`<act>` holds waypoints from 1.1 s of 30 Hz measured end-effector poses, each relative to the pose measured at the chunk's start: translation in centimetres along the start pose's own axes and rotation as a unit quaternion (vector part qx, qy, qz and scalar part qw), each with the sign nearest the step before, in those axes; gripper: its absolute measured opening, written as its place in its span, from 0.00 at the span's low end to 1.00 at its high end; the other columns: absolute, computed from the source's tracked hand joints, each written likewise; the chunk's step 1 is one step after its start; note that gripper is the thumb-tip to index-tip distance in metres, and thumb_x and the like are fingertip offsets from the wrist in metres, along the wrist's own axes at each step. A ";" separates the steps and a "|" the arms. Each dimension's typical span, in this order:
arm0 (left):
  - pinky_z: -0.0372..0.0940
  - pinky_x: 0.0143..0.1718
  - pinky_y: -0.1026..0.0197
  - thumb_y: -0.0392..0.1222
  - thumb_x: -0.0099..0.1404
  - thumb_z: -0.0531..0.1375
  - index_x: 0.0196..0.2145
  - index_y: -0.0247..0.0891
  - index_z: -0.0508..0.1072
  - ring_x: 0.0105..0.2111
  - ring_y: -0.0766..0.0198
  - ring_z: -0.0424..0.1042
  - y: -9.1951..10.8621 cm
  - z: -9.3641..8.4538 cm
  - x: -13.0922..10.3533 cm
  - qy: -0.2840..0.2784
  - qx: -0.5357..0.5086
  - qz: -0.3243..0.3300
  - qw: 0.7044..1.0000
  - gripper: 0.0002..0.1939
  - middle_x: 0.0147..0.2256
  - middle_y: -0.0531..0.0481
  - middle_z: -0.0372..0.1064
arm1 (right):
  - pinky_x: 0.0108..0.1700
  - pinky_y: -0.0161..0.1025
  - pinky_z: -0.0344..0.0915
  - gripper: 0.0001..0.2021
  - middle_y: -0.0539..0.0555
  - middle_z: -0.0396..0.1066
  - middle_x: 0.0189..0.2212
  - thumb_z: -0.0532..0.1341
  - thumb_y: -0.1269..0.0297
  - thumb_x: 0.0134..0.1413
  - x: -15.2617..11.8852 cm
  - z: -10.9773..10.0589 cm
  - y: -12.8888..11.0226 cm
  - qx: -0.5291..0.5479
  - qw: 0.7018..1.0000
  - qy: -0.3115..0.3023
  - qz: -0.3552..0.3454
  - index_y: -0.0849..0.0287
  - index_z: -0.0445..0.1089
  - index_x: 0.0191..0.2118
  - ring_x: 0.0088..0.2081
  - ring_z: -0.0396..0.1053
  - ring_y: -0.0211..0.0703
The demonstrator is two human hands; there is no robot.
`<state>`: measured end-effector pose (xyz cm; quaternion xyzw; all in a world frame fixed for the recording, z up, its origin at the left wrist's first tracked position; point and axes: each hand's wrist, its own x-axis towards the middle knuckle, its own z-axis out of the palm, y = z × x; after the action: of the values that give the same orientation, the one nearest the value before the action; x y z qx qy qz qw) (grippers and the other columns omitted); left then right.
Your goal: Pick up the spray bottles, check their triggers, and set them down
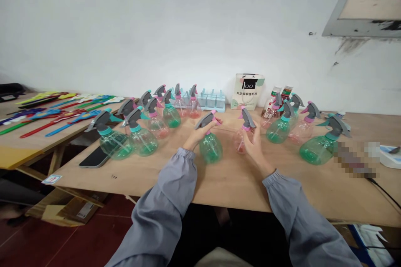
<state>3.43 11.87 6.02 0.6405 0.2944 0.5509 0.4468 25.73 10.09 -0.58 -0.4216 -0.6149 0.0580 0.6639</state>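
In the head view, my left hand (198, 134) is closed around the neck of a green spray bottle (211, 151) with a grey and pink spray head. That bottle stands almost upright at the middle of the table. To its right, my right hand (255, 145) grips a pink spray bottle (239, 142) by its side and neck, thumb toward me. A grey and pink spray head tops this one as well. Green and pink spray bottles stand in groups on both sides, among them a green spray bottle (142, 142) on the left and another green spray bottle (316, 150) on the right.
A phone (94, 157) lies at the left. Behind stand a light blue rack (213, 102), a paper bag (247, 91) and red-labelled drink bottles (272, 102). A white tray (390, 157) and a cable (384, 192) are at the right. Colourful strips (59, 119) cover the neighbouring table.
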 end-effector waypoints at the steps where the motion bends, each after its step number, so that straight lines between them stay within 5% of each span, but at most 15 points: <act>1: 0.68 0.48 0.52 0.53 0.57 0.67 0.33 0.38 0.79 0.46 0.51 0.76 0.0 -0.4 0.1 0.026 0.016 0.013 0.999 0.15 0.41 0.43 0.79 | 0.60 0.55 0.65 0.24 0.60 0.69 0.52 0.59 0.52 0.61 0.0 0.0 -0.1 0.000 1.000 -0.001 0.003 0.52 0.60 0.61 0.54 0.69 0.50; 6: 0.65 0.39 0.60 0.51 0.54 0.69 0.33 0.37 0.77 0.38 0.58 0.73 -0.9 -2.8 0.8 0.157 0.112 0.073 0.979 0.15 0.31 0.50 0.74 | 0.61 0.55 0.65 0.24 0.58 0.70 0.52 0.59 0.54 0.61 -0.1 -0.1 0.0 0.002 1.000 -0.009 0.002 0.49 0.59 0.61 0.55 0.69 0.49; 12: 0.62 0.38 0.61 0.51 0.52 0.69 0.29 0.38 0.73 0.33 0.60 0.69 -3.9 -4.5 0.6 0.255 0.218 0.050 0.941 0.15 0.25 0.53 0.68 | 0.61 0.56 0.63 0.24 0.58 0.71 0.49 0.59 0.57 0.61 0.0 -0.2 0.3 0.001 1.000 -0.008 -0.007 0.52 0.60 0.61 0.55 0.69 0.51; 17: 0.63 0.49 0.55 0.55 0.54 0.68 0.42 0.40 0.76 0.45 0.52 0.74 -5.5 -6.0 -1.7 0.232 0.281 0.027 0.931 0.21 0.42 0.44 0.77 | 0.61 0.57 0.63 0.23 0.59 0.70 0.51 0.60 0.55 0.59 -0.3 0.1 1.5 -0.017 1.000 -0.010 0.000 0.53 0.61 0.59 0.54 0.69 0.52; 21: 0.62 0.51 0.50 0.61 0.54 0.68 0.42 0.38 0.76 0.48 0.46 0.72 -5.4 -6.8 -1.9 0.260 0.410 -0.017 0.874 0.26 0.44 0.38 0.75 | 0.57 0.60 0.66 0.22 0.59 0.71 0.45 0.62 0.51 0.56 -0.8 0.3 2.7 -0.048 0.999 -0.013 0.024 0.54 0.64 0.53 0.49 0.70 0.54; 27: 0.62 0.52 0.45 0.67 0.53 0.67 0.47 0.33 0.70 0.54 0.36 0.68 -5.2 -7.5 2.2 0.294 0.505 -0.099 0.805 0.37 0.50 0.29 0.72 | 0.59 0.60 0.63 0.24 0.62 0.71 0.48 0.62 0.49 0.56 -0.9 0.3 2.9 -0.049 0.999 -0.016 0.017 0.57 0.63 0.53 0.53 0.69 0.55; 33: 0.63 0.53 0.46 0.69 0.55 0.65 0.52 0.30 0.66 0.57 0.35 0.65 -6.4 -8.0 5.7 0.301 0.538 -0.110 0.780 0.42 0.52 0.27 0.68 | 0.67 0.58 0.55 0.34 0.65 0.62 0.62 0.61 0.51 0.58 -0.9 0.4 2.2 -0.024 0.999 -0.023 0.015 0.55 0.52 0.66 0.64 0.61 0.53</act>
<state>-2.30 21.56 2.72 0.5411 0.7310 0.4152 -0.0238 26.11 11.17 -2.72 -0.4453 -0.6252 0.0624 0.6380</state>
